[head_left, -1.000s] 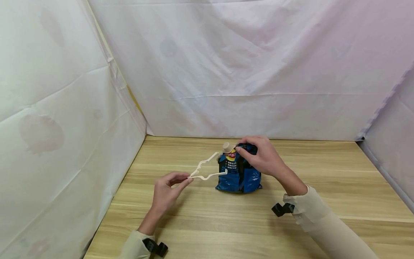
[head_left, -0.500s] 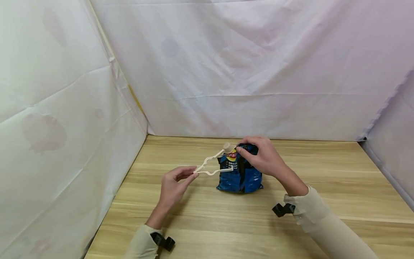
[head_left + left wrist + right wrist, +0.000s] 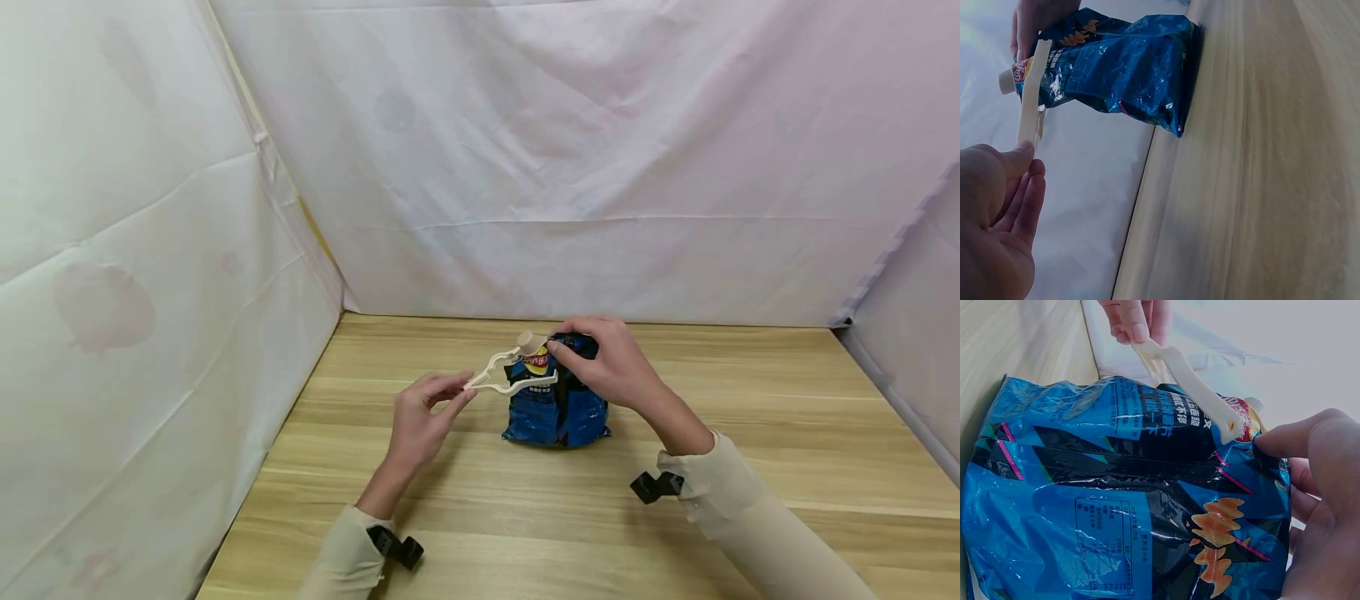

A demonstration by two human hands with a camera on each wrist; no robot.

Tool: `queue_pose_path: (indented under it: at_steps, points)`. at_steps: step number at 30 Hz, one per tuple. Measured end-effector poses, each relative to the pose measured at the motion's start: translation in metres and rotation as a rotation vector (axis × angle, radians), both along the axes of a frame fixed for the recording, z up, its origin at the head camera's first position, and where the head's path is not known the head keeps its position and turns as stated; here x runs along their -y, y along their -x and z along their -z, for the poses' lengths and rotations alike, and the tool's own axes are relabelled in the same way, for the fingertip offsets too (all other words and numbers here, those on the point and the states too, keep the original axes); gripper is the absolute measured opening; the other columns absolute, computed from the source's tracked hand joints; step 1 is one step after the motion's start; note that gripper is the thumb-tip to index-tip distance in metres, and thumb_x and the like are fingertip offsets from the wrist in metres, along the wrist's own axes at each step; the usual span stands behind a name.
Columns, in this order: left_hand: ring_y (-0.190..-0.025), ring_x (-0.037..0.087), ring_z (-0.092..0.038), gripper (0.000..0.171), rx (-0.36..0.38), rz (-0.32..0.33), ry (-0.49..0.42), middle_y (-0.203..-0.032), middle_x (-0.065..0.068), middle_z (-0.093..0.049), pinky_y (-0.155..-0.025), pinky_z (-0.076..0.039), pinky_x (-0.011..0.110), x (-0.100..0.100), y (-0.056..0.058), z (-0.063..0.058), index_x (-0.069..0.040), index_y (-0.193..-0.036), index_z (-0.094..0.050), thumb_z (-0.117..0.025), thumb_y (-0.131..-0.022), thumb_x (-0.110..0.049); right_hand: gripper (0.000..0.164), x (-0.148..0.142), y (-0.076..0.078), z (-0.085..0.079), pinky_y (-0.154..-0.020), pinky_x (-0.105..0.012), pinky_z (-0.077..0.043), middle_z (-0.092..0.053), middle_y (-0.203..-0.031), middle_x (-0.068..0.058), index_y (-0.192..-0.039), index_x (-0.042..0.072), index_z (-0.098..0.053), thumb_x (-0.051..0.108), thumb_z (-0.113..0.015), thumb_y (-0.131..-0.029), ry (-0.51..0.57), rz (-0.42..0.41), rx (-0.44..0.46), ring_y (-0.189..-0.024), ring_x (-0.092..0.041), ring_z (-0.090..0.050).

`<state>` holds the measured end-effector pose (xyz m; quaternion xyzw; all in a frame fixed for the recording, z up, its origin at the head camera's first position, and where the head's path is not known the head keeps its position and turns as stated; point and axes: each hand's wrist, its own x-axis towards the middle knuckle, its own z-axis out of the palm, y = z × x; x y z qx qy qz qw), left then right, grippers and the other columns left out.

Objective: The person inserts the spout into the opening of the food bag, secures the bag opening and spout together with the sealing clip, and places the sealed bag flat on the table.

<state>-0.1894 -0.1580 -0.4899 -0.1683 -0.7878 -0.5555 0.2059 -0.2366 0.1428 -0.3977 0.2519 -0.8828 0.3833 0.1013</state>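
A blue chip bag (image 3: 558, 417) stands upright on the wooden table. My right hand (image 3: 611, 362) pinches its top edge, thumb in front, right beside a small cream spout cap (image 3: 529, 341) that sticks out at the bag's top left corner. My left hand (image 3: 423, 417) pinches the hinge end of a cream bag clip (image 3: 1194, 394), whose two long wavy arms are spread apart. In the right wrist view, one arm lies across the front of the bag, its hooked tip near the right thumb. The other arm runs toward the cap and is partly hidden behind the bag's top.
The wooden table (image 3: 525, 517) reaches back to a white cloth wall (image 3: 570, 167). Another cloth wall (image 3: 135, 317) stands at the left and a third (image 3: 922, 275) at the right. Small black cameras sit on both wrists.
My left hand has moved right and slightly away from me, bringing the clip's spread arms from beside the bag to either side of its top. The right hand and bag have stayed in place.
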Motion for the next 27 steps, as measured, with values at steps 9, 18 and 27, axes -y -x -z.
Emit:
queue_pose_path:
  at_steps: [9,18,27]
  points:
    - [-0.092,0.017,-0.076,0.021,-0.051,-0.016,0.068,-0.105,0.004,-0.078,-0.081,-0.065,0.026,-0.013,0.006,-0.007,-0.014,-0.12,-0.084,-0.079,-0.099,-0.013,0.02,0.001,0.002,0.001,-0.106,-0.064,-0.052,-0.079,-0.123,-0.013,-0.117,0.01,-0.08,0.024,-0.076,-0.103,0.001,-0.002,-0.019,-0.122,-0.038,-0.068]
    - [-0.094,0.018,-0.075,0.02,-0.042,-0.003,0.078,-0.109,0.004,-0.077,-0.085,-0.065,0.029,-0.023,0.014,-0.011,-0.013,-0.12,-0.083,-0.078,-0.101,-0.014,0.022,0.001,0.004,0.001,-0.106,-0.064,-0.053,-0.079,-0.124,-0.014,-0.118,0.008,-0.081,0.024,-0.076,-0.103,0.002,0.002,-0.017,-0.123,-0.039,-0.068]
    - [-0.095,0.018,-0.074,0.017,0.015,-0.01,0.055,-0.109,0.008,-0.075,-0.087,-0.066,0.031,-0.03,0.016,-0.015,-0.009,-0.118,-0.081,-0.076,-0.103,-0.012,0.021,0.002,0.004,-0.002,-0.101,-0.061,-0.057,-0.079,-0.122,-0.012,-0.118,0.01,-0.081,0.024,-0.074,-0.104,-0.011,-0.005,-0.013,-0.118,-0.035,-0.071]
